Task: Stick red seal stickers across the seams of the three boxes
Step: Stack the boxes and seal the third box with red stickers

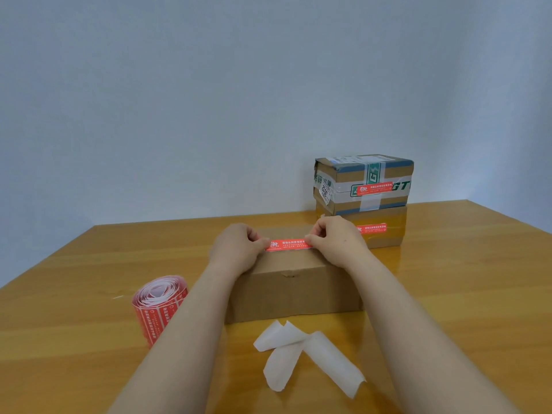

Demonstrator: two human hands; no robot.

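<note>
On the shiny yellow wooden tabletop [448, 294], seen from the head camera, a plain brown cardboard box [298, 291] sits right in front of the person. Both hands are over its top. The left hand [236, 249] pinches the left end of a long red seal sticker [288, 245]. The right hand [337, 240] pinches the right end, with its fingers [313, 239] curled tight on it. The sticker is pulled flat between them, low over the far part of the box top. I cannot tell if it is stuck down yet, and I cannot see the seam under it.

Behind on the right, two more boxes are piled up. The top brown box with green and white tape [343, 177] has an upper red sticker [375, 188] on its front. The bottom brown box with clear shiny tape [388, 239] has a lower red sticker [372, 228]. So I think two boxes are done and this is the last one. What is left is to press this sticker down.

Near the left arm stands a fat roll of red stickers [158, 306]. Three curled white backing papers [298, 351] lie in front of the near box
</note>
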